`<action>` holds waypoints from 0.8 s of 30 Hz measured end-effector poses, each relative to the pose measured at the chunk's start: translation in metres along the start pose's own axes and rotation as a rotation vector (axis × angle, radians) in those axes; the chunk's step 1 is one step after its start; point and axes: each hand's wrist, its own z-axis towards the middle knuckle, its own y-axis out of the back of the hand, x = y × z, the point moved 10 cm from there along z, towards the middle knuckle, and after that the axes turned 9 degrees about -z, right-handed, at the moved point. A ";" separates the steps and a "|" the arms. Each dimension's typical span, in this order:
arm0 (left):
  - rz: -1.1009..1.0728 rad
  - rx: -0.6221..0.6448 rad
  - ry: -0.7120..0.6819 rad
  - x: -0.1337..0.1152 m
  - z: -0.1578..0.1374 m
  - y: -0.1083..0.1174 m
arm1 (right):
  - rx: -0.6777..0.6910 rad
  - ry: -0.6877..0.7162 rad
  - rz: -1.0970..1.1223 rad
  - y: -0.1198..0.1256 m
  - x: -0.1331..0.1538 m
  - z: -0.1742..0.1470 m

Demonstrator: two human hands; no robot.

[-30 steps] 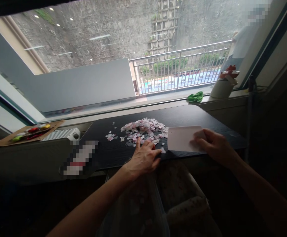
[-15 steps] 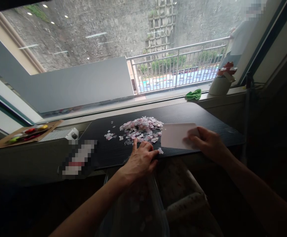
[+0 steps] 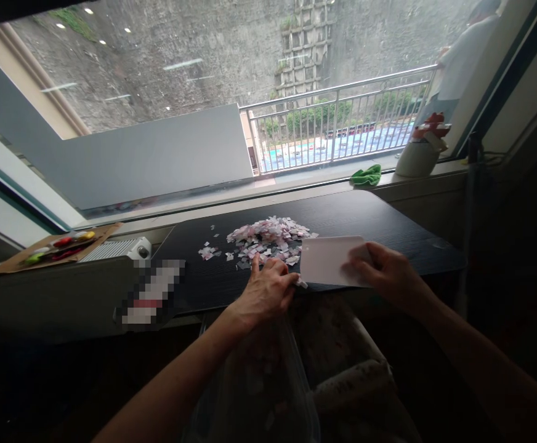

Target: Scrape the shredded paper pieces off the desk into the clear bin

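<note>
A heap of small white and pinkish paper scraps lies on a black tabletop. My left hand is at the table's front edge, just before the heap, fingers spread and thumb touching a few loose scraps. In my right hand is a thin, flat white rectangular scraper, gripped by its right end. Its left edge stands close to the heap and those loose scraps. Below my left hand, under the table edge, is a clear plastic bin with some scraps dimly visible inside.
A green cloth and a whitish jug with a red top stand on the windowsill. Left of the table are a white radiator and a brown board. Outside the window, a person is by a railing.
The scraper in my right hand has moved slightly down toward the table's front edge. My left thumb has come against the loose scraps. The whole view has shifted a little.
</note>
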 end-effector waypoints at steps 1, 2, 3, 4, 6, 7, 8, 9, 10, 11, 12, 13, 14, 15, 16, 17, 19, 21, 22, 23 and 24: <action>0.012 -0.004 0.000 0.000 -0.001 0.001 | -0.005 -0.010 -0.012 0.002 -0.001 0.000; 0.022 -0.008 0.003 0.000 -0.001 0.002 | -0.018 -0.020 -0.023 0.005 -0.003 0.000; 0.028 -0.010 0.008 0.001 -0.003 0.003 | -0.032 -0.026 -0.031 0.008 -0.003 -0.001; 0.028 -0.010 0.014 0.002 -0.004 0.003 | -0.045 -0.027 -0.040 0.011 -0.003 -0.001; 0.014 -0.008 0.024 0.004 -0.007 0.004 | -0.056 -0.015 -0.051 0.015 -0.002 -0.002; 0.004 -0.011 0.027 0.005 -0.008 0.004 | -0.053 -0.006 -0.050 0.015 0.000 -0.002; -0.006 -0.020 0.030 0.006 -0.009 0.005 | -0.048 0.001 -0.050 0.014 0.001 -0.003; -0.016 -0.032 0.031 0.006 -0.011 0.006 | -0.045 0.003 -0.051 0.013 0.001 -0.003; -0.024 -0.042 0.031 0.007 -0.012 0.007 | -0.047 0.001 -0.053 0.012 0.001 -0.002; -0.030 -0.048 0.031 0.008 -0.014 0.007 | -0.052 -0.005 -0.055 0.011 0.001 -0.002; -0.034 -0.047 0.031 0.008 -0.015 0.007 | -0.059 -0.009 -0.056 0.010 0.001 -0.001; -0.037 -0.041 0.032 0.008 -0.017 0.007 | -0.064 -0.010 -0.054 0.009 0.001 -0.001; -0.039 -0.031 0.034 0.008 -0.018 0.006 | -0.064 -0.005 -0.047 0.006 0.003 0.000; -0.041 -0.022 0.034 0.008 -0.019 0.006 | -0.058 0.005 -0.037 0.004 0.005 0.001; -0.043 -0.015 0.033 0.008 -0.020 0.005 | -0.049 0.018 -0.028 0.000 0.009 0.001; -0.046 -0.014 0.031 0.008 -0.021 0.006 | -0.040 0.029 -0.024 -0.003 0.012 0.001; -0.049 -0.022 0.022 0.007 -0.022 0.007 | -0.018 0.044 -0.036 -0.008 0.017 0.002; -0.046 -0.025 0.012 0.006 -0.022 0.007 | 0.006 0.045 -0.064 -0.011 0.020 0.002; -0.043 -0.023 0.011 0.006 -0.021 0.007 | 0.013 0.042 -0.076 -0.011 0.019 0.002; -0.039 -0.019 0.010 0.006 -0.021 0.007 | 0.014 0.039 -0.083 -0.009 0.018 0.002; -0.038 -0.015 0.012 0.006 -0.021 0.007 | 0.010 0.034 -0.084 -0.007 0.017 0.003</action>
